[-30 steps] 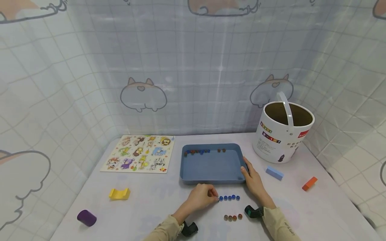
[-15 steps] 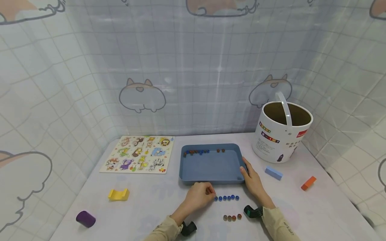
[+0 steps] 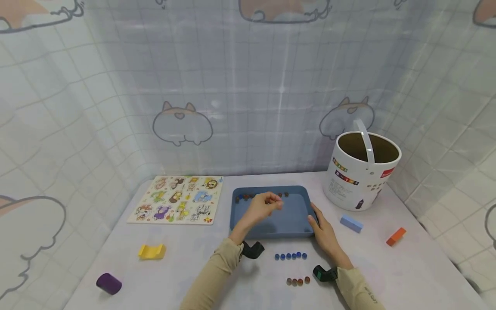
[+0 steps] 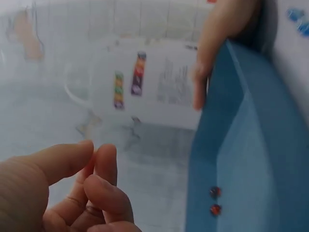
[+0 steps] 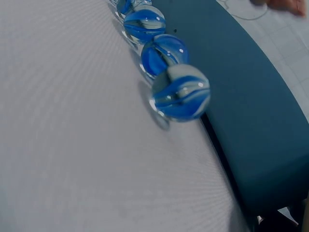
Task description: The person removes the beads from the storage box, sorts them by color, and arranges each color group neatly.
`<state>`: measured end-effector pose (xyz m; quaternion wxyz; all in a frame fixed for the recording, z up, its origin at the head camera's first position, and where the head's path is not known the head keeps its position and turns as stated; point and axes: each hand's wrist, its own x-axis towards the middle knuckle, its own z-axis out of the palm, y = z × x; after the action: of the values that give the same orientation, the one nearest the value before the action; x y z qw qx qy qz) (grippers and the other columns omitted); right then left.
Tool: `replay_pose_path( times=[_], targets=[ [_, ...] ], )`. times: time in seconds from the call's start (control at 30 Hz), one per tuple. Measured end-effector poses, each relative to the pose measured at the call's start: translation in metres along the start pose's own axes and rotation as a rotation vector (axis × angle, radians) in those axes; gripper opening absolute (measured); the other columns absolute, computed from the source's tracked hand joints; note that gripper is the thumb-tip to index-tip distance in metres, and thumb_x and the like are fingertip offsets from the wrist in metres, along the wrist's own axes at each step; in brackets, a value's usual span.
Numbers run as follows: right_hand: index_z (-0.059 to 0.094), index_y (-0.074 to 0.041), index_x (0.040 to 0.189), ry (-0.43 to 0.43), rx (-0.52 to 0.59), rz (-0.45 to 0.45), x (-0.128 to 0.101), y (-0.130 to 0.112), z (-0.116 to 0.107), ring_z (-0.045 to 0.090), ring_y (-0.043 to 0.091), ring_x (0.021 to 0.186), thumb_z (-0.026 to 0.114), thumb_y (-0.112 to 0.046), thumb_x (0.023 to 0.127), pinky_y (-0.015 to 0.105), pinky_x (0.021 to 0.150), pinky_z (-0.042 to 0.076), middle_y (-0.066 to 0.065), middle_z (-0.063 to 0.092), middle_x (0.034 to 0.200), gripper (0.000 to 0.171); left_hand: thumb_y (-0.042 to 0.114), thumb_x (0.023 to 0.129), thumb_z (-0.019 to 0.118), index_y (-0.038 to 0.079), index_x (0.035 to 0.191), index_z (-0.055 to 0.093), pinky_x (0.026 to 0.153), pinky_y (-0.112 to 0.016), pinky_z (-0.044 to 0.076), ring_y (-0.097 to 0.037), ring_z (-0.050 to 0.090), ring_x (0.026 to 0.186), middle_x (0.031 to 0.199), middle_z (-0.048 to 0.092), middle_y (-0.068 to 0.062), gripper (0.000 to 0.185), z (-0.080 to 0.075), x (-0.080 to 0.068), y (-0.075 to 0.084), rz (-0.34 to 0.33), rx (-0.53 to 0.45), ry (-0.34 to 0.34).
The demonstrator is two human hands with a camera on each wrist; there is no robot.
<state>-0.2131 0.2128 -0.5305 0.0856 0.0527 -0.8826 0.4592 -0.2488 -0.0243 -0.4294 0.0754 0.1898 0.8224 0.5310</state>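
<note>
Well, the left hand [image 3: 262, 207] hangs over the flat, blue, plastic-looking tray [image 3: 296, 219], fingers loosely bent, with nothing I can see between them. The right hand [image 3: 326, 233] pinches the tray's right side; the tray seems stiff and light, so its rim is good to grab. Red-brown glass marbles [image 4: 216, 210] sit near its far wall. Six round blue-and-clear glass marbles [image 3: 288, 256] line up outside on the white table [image 3: 155, 286]. They look hard, slippery and rolly: pinch each round its middle.

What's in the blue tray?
Marbles along the far wall of the blue tray: brownish and blue at left, two brownish farther right. Left hand hides the stretch between and some floor in the head view.
</note>
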Motion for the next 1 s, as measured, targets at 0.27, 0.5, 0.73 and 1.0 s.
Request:
replay_pose_path(
  times=[0.27, 0.5, 0.73, 1.0],
  targets=[
    [0.025, -0.011, 0.154, 0.018, -0.002, -0.01, 0.0, 0.004, 0.001, 0.031, 0.045, 0.141, 0.039, -0.035, 0.105, 0.062, 0.111, 0.026, 0.021, 0.031, 0.156, 0.056, 0.019, 0.095, 0.063, 0.004, 0.114, 0.067, 0.083, -0.049, 0.052, -0.043, 0.061, 0.094, 0.104, 0.069, -0.012, 0.025, 0.011, 0.065, -0.02, -0.064, -0.051, 0.059],
    [0.027, -0.012, 0.153, 0.032, -0.003, -0.013, -0.001, 0.005, 0.003, 0.033, 0.045, 0.14, 0.041, -0.032, 0.105, 0.063, 0.11, 0.027, 0.021, 0.032, 0.155, 0.055, 0.017, 0.094, 0.065, 0.008, 0.112, 0.071, 0.079, -0.038, 0.055, -0.03, 0.067, 0.094, 0.108, 0.07, -0.012, 0.021, 0.032, 0.092, -0.034, -0.092, 0.021, 0.131],
    [0.028, -0.011, 0.153, 0.041, 0.002, -0.014, -0.001, 0.004, 0.005, 0.034, 0.044, 0.14, 0.041, -0.032, 0.105, 0.062, 0.11, 0.029, 0.02, 0.033, 0.155, 0.054, 0.017, 0.093, 0.065, 0.009, 0.105, 0.075, 0.076, -0.032, 0.054, -0.023, 0.067, 0.091, 0.104, 0.073, -0.009, 0.017, 0.044, 0.096, -0.04, -0.085, 0.115, 0.177],
    [0.027, -0.012, 0.154, 0.045, 0.001, -0.004, 0.0, 0.006, 0.006, 0.032, 0.044, 0.141, 0.041, -0.032, 0.105, 0.062, 0.11, 0.027, 0.02, 0.032, 0.156, 0.054, 0.018, 0.096, 0.061, 0.012, 0.105, 0.076, 0.079, -0.037, 0.054, -0.023, 0.068, 0.094, 0.111, 0.072, -0.006, 0.019, 0.048, 0.099, -0.038, -0.133, 0.273, 0.163]
  ],
)
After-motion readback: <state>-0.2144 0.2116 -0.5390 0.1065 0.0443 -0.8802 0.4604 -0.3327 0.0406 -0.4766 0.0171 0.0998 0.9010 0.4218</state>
